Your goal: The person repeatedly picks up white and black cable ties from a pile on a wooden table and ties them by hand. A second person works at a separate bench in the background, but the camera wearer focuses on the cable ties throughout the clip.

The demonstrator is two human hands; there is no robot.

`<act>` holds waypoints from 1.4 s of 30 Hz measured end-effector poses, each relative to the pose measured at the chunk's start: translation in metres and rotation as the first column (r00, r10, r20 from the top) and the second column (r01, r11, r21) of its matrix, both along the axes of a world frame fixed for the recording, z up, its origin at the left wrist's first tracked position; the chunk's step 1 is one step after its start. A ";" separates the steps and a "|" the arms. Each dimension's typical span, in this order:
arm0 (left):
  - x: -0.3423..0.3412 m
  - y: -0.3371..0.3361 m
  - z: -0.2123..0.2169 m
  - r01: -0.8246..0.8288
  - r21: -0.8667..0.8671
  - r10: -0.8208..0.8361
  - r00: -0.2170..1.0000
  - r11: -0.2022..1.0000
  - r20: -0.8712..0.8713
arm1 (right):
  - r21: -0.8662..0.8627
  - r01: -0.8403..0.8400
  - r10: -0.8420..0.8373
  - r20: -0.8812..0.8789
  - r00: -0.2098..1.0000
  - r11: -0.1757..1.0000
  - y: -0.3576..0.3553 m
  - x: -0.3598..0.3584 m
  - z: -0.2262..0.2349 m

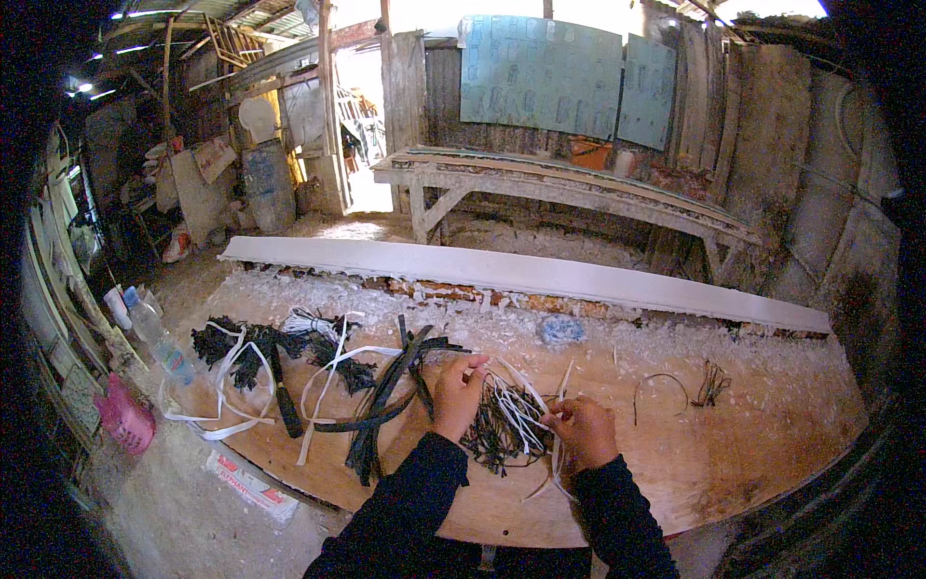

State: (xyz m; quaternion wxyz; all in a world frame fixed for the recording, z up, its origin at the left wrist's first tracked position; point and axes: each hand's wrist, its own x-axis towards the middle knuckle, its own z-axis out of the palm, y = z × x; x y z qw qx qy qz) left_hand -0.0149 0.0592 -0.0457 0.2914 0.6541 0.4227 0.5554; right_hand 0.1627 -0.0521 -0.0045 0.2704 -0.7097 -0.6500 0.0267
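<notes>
Over the wooden tabletop, my left hand (456, 398) is closed, with thumb and fingertips together at the end of a thin white strip (526, 384). The strip runs from there toward my right hand (585, 430), which also pinches it. Between the hands lies a loose bundle of black and white strips (506, 425), partly behind my left wrist. Longer black strips (386, 386) lie just left of my left hand. Farther left are a knife-like tool with a dark handle (286, 410), a tangle of black strips (227, 345) and looped white strips (227, 381).
A long white board (521, 273) edges the far side of the plaster-flecked table (714, 463). A crumpled clear plastic piece (561, 330) and a few thin dark strands (712, 384) lie on it. A plastic bottle (159, 338) stands left; a bench (569, 188) is behind.
</notes>
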 end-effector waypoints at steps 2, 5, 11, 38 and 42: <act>-0.001 0.001 0.002 0.062 -0.027 -0.059 0.994 0.998 0.092 | -0.048 0.004 -0.006 -0.023 1.000 0.999 -0.002 0.000 -0.001; -0.002 -0.004 0.013 0.047 0.096 -0.035 0.992 0.994 -0.124 | -0.016 -0.035 0.032 -0.137 0.990 0.999 -0.001 0.000 -0.002; 0.009 -0.044 0.040 -0.028 0.416 0.209 0.894 0.909 -0.396 | 0.183 -0.086 0.116 -0.157 0.981 0.979 -0.001 -0.003 0.003; -0.033 0.006 0.025 -0.070 0.122 0.055 0.991 0.990 0.124 | 0.404 -0.350 0.375 -0.915 -0.151 0.845 -0.003 0.030 0.009; -0.028 0.002 0.024 0.031 -0.026 -0.028 0.994 0.999 0.107 | 0.514 -0.188 0.465 -0.849 -0.250 0.837 -0.005 0.031 0.014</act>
